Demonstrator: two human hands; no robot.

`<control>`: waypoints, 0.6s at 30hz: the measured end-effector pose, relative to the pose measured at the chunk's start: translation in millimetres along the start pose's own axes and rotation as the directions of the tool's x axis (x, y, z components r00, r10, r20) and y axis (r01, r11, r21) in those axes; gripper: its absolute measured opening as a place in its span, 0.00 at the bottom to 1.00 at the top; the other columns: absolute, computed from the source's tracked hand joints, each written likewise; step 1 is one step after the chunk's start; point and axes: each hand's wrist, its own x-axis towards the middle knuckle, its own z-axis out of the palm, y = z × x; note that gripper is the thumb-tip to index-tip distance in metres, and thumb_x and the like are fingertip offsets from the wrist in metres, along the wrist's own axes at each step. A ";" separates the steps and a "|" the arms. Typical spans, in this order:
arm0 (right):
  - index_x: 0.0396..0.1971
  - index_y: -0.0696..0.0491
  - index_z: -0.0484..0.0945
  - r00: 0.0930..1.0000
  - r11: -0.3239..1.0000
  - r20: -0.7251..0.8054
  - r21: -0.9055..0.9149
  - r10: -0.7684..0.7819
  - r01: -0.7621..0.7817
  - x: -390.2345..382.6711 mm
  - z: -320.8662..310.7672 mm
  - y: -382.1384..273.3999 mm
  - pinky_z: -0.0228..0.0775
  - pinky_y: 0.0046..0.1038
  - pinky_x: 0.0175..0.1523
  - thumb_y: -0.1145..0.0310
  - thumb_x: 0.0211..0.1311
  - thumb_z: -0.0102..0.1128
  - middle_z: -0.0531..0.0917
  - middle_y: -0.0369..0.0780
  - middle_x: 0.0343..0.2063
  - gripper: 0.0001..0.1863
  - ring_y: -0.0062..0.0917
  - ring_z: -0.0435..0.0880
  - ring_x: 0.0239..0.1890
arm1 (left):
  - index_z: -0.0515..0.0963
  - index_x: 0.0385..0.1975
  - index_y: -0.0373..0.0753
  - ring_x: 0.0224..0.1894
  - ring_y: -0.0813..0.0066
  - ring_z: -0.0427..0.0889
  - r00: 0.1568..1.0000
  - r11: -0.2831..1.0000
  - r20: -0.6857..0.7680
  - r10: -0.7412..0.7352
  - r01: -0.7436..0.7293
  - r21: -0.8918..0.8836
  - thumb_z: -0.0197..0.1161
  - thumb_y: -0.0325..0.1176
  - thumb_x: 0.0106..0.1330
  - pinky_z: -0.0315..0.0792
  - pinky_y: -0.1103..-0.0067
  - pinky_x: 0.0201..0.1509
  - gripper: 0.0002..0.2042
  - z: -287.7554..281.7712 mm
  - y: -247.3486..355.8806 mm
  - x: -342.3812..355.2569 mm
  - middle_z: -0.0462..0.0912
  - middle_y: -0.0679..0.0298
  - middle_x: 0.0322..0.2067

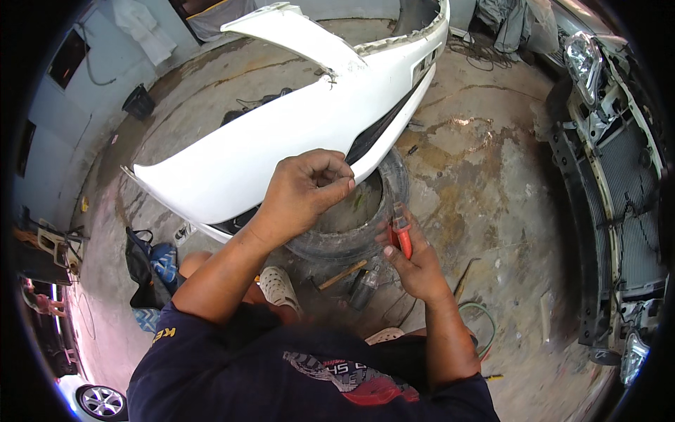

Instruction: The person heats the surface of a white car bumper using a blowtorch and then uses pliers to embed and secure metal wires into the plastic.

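Observation:
A white car bumper (232,148) lies over a black tire (330,246), with a dark grille opening along its lower edge. My left hand (309,190) is curled at that lower edge, thumb near the index finger; whether it touches the bumper or pinches something small is unclear. Below and right of it, beside the tire, my right hand (415,264) grips red-handled pliers (401,235) pointing upward. A hammer (341,274) and a plastic bottle (364,287) lie on the floor under my hands.
A car front with exposed radiator (629,197) stands along the right. A bucket (138,102) sits by the left wall. A bag (151,274) lies left of my legs. A green hose (489,320) and cables (471,56) lie on the concrete floor. Another car's wheel (102,401) shows at lower left.

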 end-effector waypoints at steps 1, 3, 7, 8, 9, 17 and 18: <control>0.84 0.55 0.48 1.000 1.000 0.015 0.015 0.001 -0.001 -0.4 -0.6 -1.7 0.75 0.31 0.66 0.76 0.74 0.62 0.81 0.44 0.61 0.45 0.28 0.82 0.59 | 0.87 0.39 0.30 0.48 0.76 0.85 0.999 0.998 -0.004 0.035 -0.035 0.054 0.72 0.23 0.68 0.78 0.78 0.54 0.04 -0.2 0.0 -1.0 0.87 0.53 0.49; 0.84 0.55 0.48 1.000 0.999 0.026 0.035 -0.005 0.005 -2.1 0.5 -4.4 0.75 0.31 0.66 0.76 0.75 0.61 0.81 0.43 0.61 0.44 0.28 0.82 0.59 | 0.87 0.39 0.29 0.52 0.74 0.85 1.000 0.998 0.009 0.020 -0.020 0.053 0.73 0.23 0.67 0.78 0.78 0.55 0.05 0.0 -0.6 -2.0 0.86 0.53 0.50; 0.84 0.49 0.53 0.999 0.999 0.041 0.050 -0.007 0.005 -5.4 4.6 -9.1 0.75 0.31 0.66 0.79 0.74 0.60 0.82 0.43 0.59 0.43 0.26 0.83 0.56 | 0.89 0.40 0.30 0.58 0.72 0.82 0.997 0.997 0.053 -0.056 0.054 0.048 0.74 0.25 0.66 0.77 0.76 0.57 0.06 -2.2 -2.6 0.0 0.86 0.53 0.51; 0.84 0.49 0.53 0.999 0.999 0.053 0.053 0.000 -0.002 -6.0 5.2 -10.1 0.75 0.31 0.66 0.79 0.74 0.60 0.82 0.43 0.60 0.43 0.26 0.83 0.56 | 0.89 0.40 0.30 0.58 0.72 0.83 0.998 0.996 0.046 -0.048 0.044 0.077 0.75 0.26 0.66 0.76 0.76 0.58 0.07 -2.1 -2.8 0.1 0.87 0.54 0.50; 0.84 0.49 0.53 0.998 0.999 0.058 0.046 0.003 -0.006 -6.4 5.5 -10.7 0.75 0.32 0.66 0.79 0.74 0.60 0.82 0.43 0.60 0.43 0.26 0.83 0.56 | 0.90 0.41 0.31 0.58 0.72 0.83 0.998 0.994 0.040 -0.039 0.034 0.107 0.76 0.27 0.66 0.76 0.76 0.58 0.08 -1.9 -2.9 0.3 0.87 0.55 0.49; 0.84 0.52 0.51 0.995 0.980 0.098 0.193 0.036 -0.055 -5.0 0.4 -0.3 0.76 0.31 0.65 0.79 0.73 0.62 0.82 0.42 0.60 0.44 0.27 0.83 0.56 | 0.89 0.46 0.32 0.42 0.74 0.87 0.967 0.984 0.183 -0.178 0.173 0.046 0.72 0.35 0.74 0.79 0.78 0.48 0.12 -5.4 3.4 0.6 0.90 0.58 0.40; 0.84 0.53 0.51 0.993 0.975 0.108 0.213 0.041 -0.063 -4.7 0.3 -0.8 0.76 0.31 0.65 0.80 0.73 0.62 0.81 0.42 0.61 0.44 0.27 0.84 0.56 | 0.89 0.48 0.32 0.39 0.75 0.87 0.954 0.976 0.212 -0.212 0.217 0.000 0.71 0.35 0.75 0.79 0.79 0.47 0.12 -6.4 5.8 -0.6 0.90 0.58 0.38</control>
